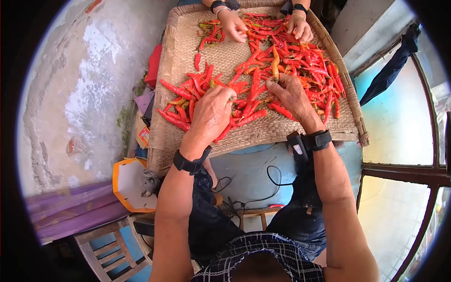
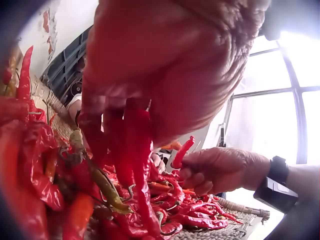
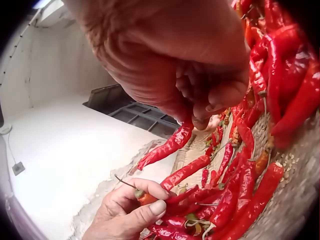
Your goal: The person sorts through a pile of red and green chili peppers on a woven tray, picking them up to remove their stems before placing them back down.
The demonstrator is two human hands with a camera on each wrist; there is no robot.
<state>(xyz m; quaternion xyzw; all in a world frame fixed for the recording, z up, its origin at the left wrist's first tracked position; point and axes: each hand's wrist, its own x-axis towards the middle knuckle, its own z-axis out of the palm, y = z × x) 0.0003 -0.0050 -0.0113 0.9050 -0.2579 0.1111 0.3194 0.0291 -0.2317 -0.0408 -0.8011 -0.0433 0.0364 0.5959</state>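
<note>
Bent fingers of the left hand (image 1: 213,110) (image 2: 170,65) pinch a pepper with an orange stem end (image 3: 145,197), over the near left pile of red peppers (image 1: 176,120). To its right, the right hand (image 1: 293,96) (image 2: 220,167) (image 3: 175,55) grips one end of another pepper (image 2: 184,152) (image 3: 167,147) between thumb and fingers. That pepper's free end points away from the hand. Peppers lie around both hands on a woven tray (image 1: 277,129). In the left wrist view, the left hand's own fingertips are partly hidden among red peppers.
Another person's two hands (image 1: 232,26) (image 1: 299,28) are among peppers at the tray's far side. A wall (image 1: 94,70) stands at left, a window (image 1: 399,117) at right. Below the tray are cables (image 1: 244,202) and an orange-edged box (image 1: 134,183).
</note>
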